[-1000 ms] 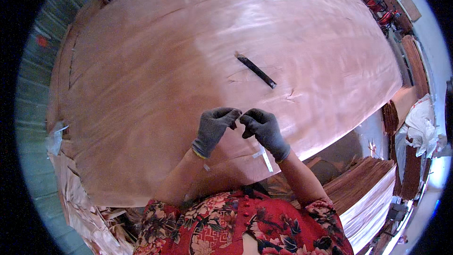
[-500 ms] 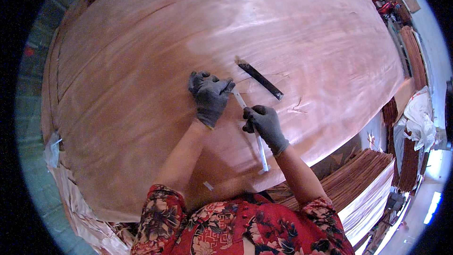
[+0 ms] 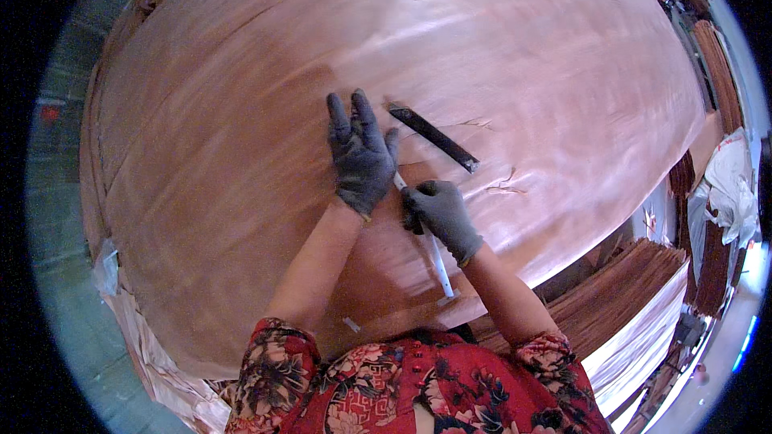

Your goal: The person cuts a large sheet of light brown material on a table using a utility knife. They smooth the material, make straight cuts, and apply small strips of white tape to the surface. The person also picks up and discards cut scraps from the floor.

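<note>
A narrow white strip that looks like tape runs slantwise over a large reddish-brown wood veneer sheet. My right hand, in a grey glove, is closed around the strip's middle. The strip's far end reaches the heel of my left hand, also gloved; whether they touch I cannot tell. My left fingers are stretched out and spread just above the sheet. Beyond my right hand, a flat black bar-shaped tool lies on the veneer. A small split shows in the sheet to its right.
A small white scrap lies near the sheet's front edge. Stacked veneer stands at the lower right, with a white plastic bag beyond it. Ragged pale sheet edges hang at the lower left.
My left hand has gone from curled fingers at the strip's far end to spread, outstretched fingers. My right hand, still on the strip, has shifted slightly left and nearer. The view has moved a little.
</note>
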Demonstrator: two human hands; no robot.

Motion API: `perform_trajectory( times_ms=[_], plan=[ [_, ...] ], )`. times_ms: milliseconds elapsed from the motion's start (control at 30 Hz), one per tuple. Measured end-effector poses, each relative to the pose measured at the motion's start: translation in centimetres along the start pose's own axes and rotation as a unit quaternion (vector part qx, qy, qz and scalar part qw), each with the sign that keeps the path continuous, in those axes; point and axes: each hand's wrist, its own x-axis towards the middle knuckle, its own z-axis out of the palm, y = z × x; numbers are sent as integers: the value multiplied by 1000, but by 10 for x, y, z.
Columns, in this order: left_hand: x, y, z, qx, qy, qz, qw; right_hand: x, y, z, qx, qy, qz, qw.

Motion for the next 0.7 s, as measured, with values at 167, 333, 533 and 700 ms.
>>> perform_trajectory(
  times_ms=[167,333,533,700],
  plan=[
    [6,10,15,25,-131,3,991,4,-26,-25,-69,-100,-4,993],
    [5,8,18,30,-163,4,986,12,-41,-64,-164,-170,0,972],
    [-2,4,15,-33,-89,40,995,41,-17,-120,2,30,-45,999],
    [1,14,16,-89,-37,93,991,58,-26,-120,-144,107,-53,982]
  ],
)
